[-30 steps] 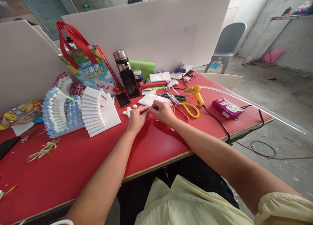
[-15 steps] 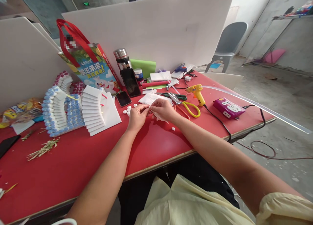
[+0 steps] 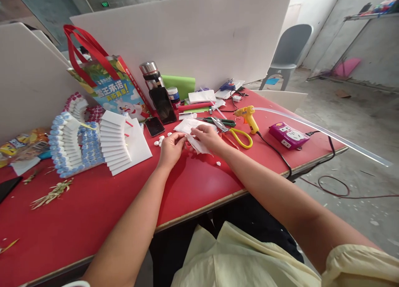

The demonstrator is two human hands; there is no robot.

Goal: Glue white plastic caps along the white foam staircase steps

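Over the red table (image 3: pixel 199 183), my left hand (image 3: pixel 171 150) is closed in a pinch at the left end of a thin white sheet (image 3: pixel 199 146). My right hand (image 3: pixel 208 138) sits just to its right, fingers pressed together on the same sheet, which hangs below them. Several small white balls (image 3: pixel 159 142) lie by my left hand, and one small white piece (image 3: pixel 218 163) lies nearer the table edge. Behind the hands is a flat stack of white sheets (image 3: pixel 187 125). Scissors with yellow handles (image 3: pixel 241 139) are right of my right hand.
To the left stand a fanned white foam piece (image 3: pixel 114 143), a blue-and-white one (image 3: pixel 75 145) and a bag (image 3: pixel 115 89). A bottle (image 3: pixel 151 75) and phones (image 3: pixel 155 127) are behind. A yellow glue gun (image 3: pixel 249 118) and purple power strip (image 3: pixel 288 136) are to the right.
My two hands have moved slightly apart, and more of the thin white sheet shows between and below them. The whole view has shifted a little.
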